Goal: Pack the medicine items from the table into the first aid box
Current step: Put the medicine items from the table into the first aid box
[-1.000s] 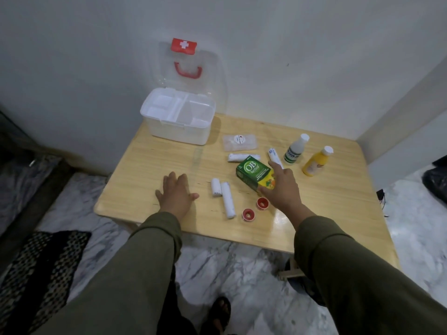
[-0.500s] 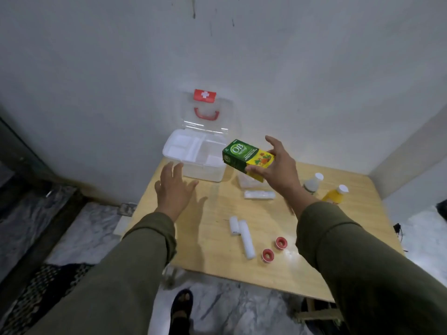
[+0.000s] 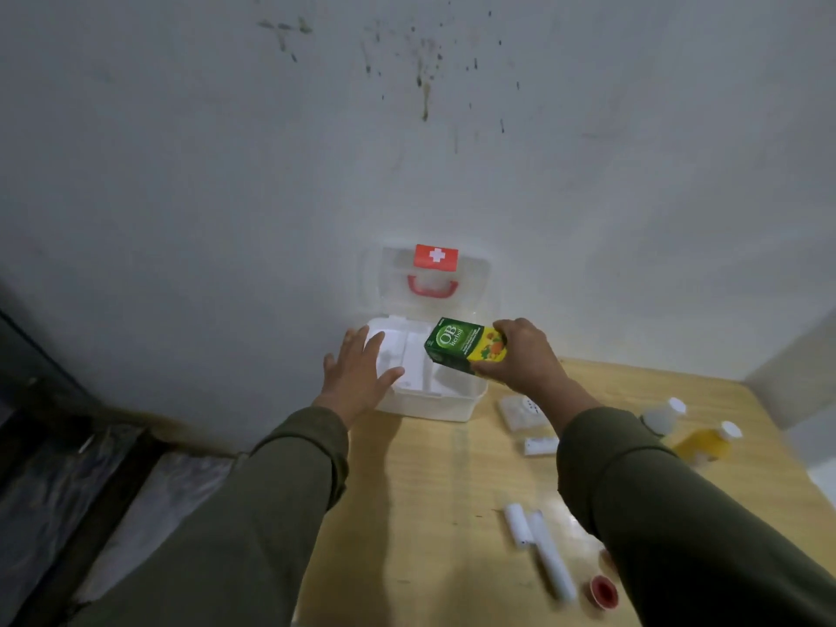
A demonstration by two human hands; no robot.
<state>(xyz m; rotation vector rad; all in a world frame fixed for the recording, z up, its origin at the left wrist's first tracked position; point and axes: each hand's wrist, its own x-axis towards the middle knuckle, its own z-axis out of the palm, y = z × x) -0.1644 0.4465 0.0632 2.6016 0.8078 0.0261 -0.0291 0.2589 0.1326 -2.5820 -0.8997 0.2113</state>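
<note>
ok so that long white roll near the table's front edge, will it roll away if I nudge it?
Probably. The long white roll is a cylinder lying on its side on the smooth wooden table, so a sideways nudge would likely set it rolling. The shorter roll beside it might stop it that way. It looks light and somewhat soft, like bandage.

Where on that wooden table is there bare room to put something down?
The widest bare patch of the wooden table runs between the white first aid box and the white tubes, near the left hand. The right side is crowded: a yellow bottle, a white bottle.
</note>
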